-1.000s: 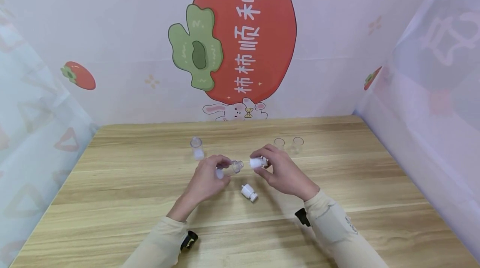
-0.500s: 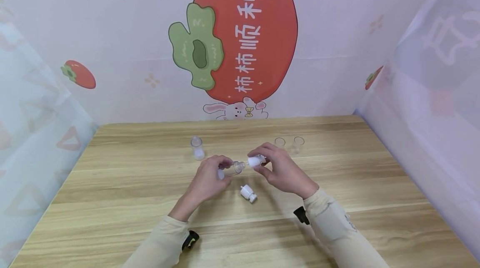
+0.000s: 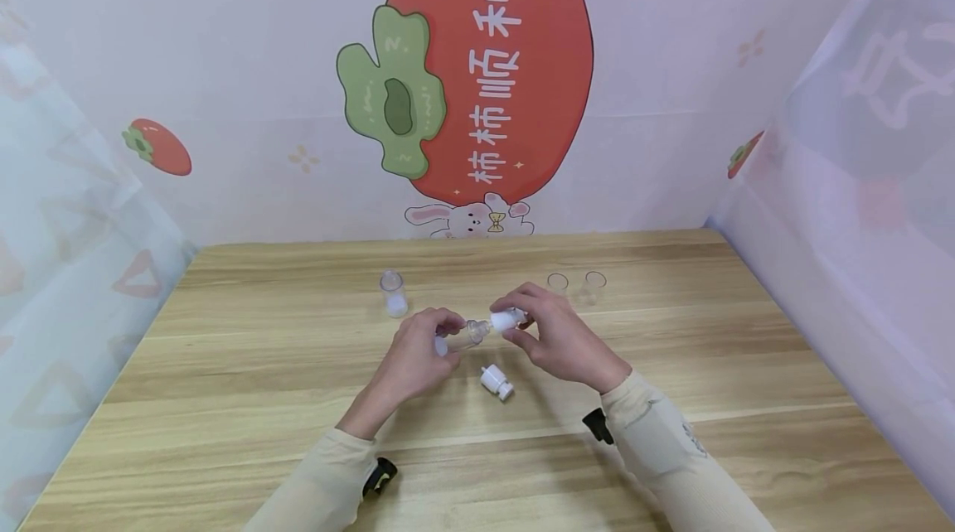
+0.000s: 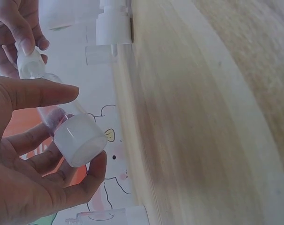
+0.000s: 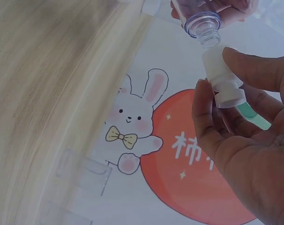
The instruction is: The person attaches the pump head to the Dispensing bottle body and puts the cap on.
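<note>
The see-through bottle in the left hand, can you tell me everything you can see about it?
The see-through bottle looks like clear plastic, with a white base, a ringed shoulder and a narrow threaded neck. The left hand grips it above the table, tipped sideways, neck toward the right hand. The right hand's white pump head is right at its mouth; whether they touch is hard to tell.

The left grip [image 3: 422, 351] holds a bottle [image 5: 201, 23], the right grip [image 3: 558, 340] a pump head [image 5: 217, 66] at its neck, between the two. On the desk [image 3: 224, 383], a second pump [image 3: 496, 382] lies on the grips' near side, between them; another bottle [image 3: 394, 297] stands beyond the left grip, two caps [image 3: 592, 290] beyond the right.
</note>
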Demonstrator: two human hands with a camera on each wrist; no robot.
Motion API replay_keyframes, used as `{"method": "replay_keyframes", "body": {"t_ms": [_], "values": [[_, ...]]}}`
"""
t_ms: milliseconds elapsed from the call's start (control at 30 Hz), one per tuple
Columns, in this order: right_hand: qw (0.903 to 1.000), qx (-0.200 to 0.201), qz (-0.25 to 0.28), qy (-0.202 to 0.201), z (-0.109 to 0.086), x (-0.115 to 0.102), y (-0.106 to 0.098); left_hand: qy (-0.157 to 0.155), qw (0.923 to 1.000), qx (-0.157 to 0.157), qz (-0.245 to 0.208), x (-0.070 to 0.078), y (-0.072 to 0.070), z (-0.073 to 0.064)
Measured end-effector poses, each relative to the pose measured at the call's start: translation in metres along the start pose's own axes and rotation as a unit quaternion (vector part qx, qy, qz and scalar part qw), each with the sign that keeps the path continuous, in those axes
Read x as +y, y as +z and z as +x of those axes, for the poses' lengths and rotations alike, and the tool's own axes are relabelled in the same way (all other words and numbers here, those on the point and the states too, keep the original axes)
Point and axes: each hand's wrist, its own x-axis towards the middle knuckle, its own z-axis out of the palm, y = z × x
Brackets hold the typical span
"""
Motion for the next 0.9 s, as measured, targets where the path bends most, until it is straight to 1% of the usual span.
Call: {"method": "replay_keyframes", "body": {"t_ms": [333, 633, 900], "values": [[1.0, -0.004, -0.008, 0.0, 0.0009, 0.0019, 0.0017, 0.002, 1.0, -0.003, 0.003, 0.0005, 0.0005, 0.0003], [0.9997, -0.015, -0.019, 0.006, 0.0016, 0.0012, 0.004, -0.002, 0.9999, -0.01, 0.005, 0.0026, 0.0005, -0.0002], [0.9995, -0.016, -0.026, -0.004, 0.0027, 0.0016, 0.0057, 0.003, 0.9999, -0.012, 0.004, 0.0041, 0.0004, -0.001]]}}
